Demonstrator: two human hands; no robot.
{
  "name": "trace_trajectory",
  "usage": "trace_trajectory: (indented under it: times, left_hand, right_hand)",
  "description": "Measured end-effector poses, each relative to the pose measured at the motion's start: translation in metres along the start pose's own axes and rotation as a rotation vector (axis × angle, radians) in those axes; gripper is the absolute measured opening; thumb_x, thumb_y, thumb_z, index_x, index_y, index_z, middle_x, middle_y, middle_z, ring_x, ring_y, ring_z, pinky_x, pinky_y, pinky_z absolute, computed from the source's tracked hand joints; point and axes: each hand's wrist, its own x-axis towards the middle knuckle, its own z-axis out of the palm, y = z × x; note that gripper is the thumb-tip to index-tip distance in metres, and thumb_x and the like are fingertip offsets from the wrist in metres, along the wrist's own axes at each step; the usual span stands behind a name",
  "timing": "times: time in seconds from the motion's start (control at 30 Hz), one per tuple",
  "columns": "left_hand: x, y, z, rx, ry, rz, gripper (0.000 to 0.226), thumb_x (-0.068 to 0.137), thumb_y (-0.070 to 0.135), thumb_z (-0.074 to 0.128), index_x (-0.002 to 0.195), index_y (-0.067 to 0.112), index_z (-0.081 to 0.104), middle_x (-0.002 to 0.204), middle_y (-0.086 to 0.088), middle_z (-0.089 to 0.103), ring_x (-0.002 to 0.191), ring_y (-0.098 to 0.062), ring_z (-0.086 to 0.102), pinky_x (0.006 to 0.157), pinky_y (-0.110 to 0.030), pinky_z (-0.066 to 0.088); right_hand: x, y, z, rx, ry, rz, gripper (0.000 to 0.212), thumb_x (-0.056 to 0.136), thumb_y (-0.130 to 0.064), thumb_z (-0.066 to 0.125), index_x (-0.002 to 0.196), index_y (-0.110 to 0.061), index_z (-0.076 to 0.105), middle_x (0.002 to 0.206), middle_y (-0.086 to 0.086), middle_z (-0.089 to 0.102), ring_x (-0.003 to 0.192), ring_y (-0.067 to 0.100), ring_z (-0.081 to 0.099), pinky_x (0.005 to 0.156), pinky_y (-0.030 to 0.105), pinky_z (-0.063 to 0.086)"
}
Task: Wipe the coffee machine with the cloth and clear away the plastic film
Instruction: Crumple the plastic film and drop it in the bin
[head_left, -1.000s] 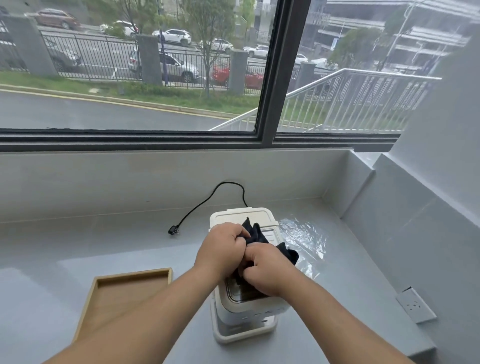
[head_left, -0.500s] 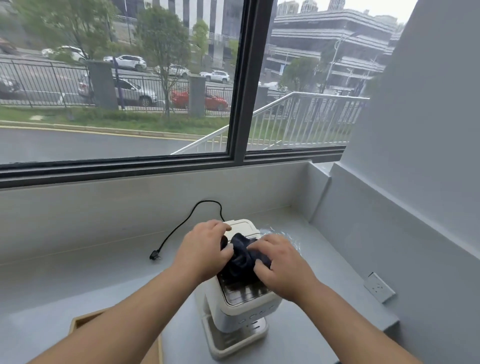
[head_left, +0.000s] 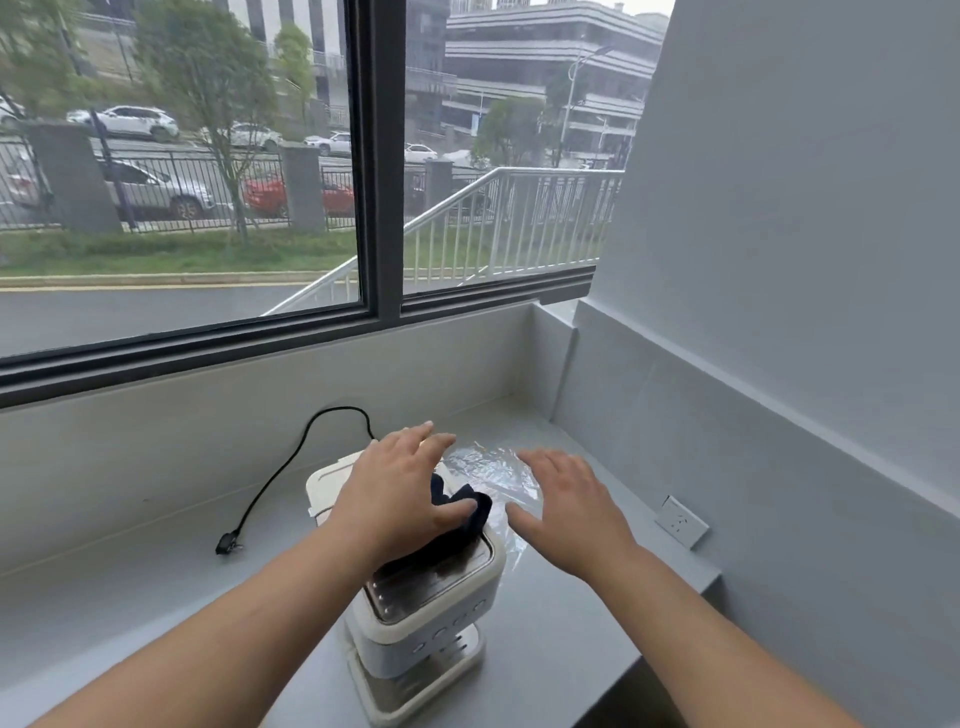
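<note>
The coffee machine (head_left: 415, 587) is standing on the grey counter (head_left: 156, 597), near its front edge and right of the middle; the dark cloth (head_left: 460, 522) is lying bunched on the machine's top, over the metal plate. The left hand (head_left: 400, 493) is hovering over the cloth with fingers straight and spread, gripping nothing; its thumb appears to be touching the cloth's edge, though contact is hard to confirm. The right hand (head_left: 571, 504) is hanging open, fingers splayed, just above the plastic film (head_left: 488, 467) and holding nothing.

Judging progress: the cloth sitting on the machine is suggesting that wiping is under way or finishing, but how much of the body is clean is not showing; the film is not yet cleared, lying flat and crinkled on the counter just beside the machine's right side and reaching towards the back right corner; both hands are seeming to be heading for it, so that step is likely next.

The machine's long axis is running from the front edge towards the back wall, leaning slightly left as it goes; its button face is pointing at the front edge, towards the person; the power cord (head_left: 280, 478) is trailing from its back out to the left, unplugged, well apart from the wall socket (head_left: 681, 521) on the right.
</note>
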Motion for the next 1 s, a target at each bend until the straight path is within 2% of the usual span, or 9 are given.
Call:
trace_trajectory:
  times: [0.33,0.67,1.0]
  left_hand:
    - [0.068,0.039,0.025,0.102,-0.080,-0.016,0.089,0.079,0.080,0.054,0.156,0.039,0.037,0.168,0.005,0.033,0.154,-0.018,0.028,0.127,-0.046,0.023]
    - [0.143,0.077,0.082,0.189,-0.188,-0.049,0.089,0.078,0.080,0.054,0.155,0.040,0.036,0.168,0.005,0.034,0.153,-0.020,0.030,0.126,-0.049,0.025]
    - [0.181,0.092,0.145,0.234,-0.326,-0.194,0.091,0.075,0.077,0.058,0.155,0.038,0.038,0.166,0.005,0.038,0.150,-0.021,0.037,0.122,-0.043,0.032]
  right_hand:
    - [0.046,0.074,0.020,0.032,-0.070,0.001,0.072,0.093,-0.059,0.053,0.157,-0.032,0.035,0.160,-0.007,0.039,0.149,0.019,0.029,0.120,0.038,0.029]
    - [0.099,0.151,0.045,0.063,-0.128,-0.027,0.071,0.092,-0.059,0.055,0.155,-0.030,0.039,0.156,-0.006,0.045,0.143,0.022,0.037,0.116,0.039,0.034]
    - [0.134,0.211,0.093,0.113,-0.216,-0.049,0.072,0.089,-0.060,0.054,0.153,-0.029,0.041,0.151,-0.004,0.049,0.140,0.025,0.039,0.113,0.040,0.035]
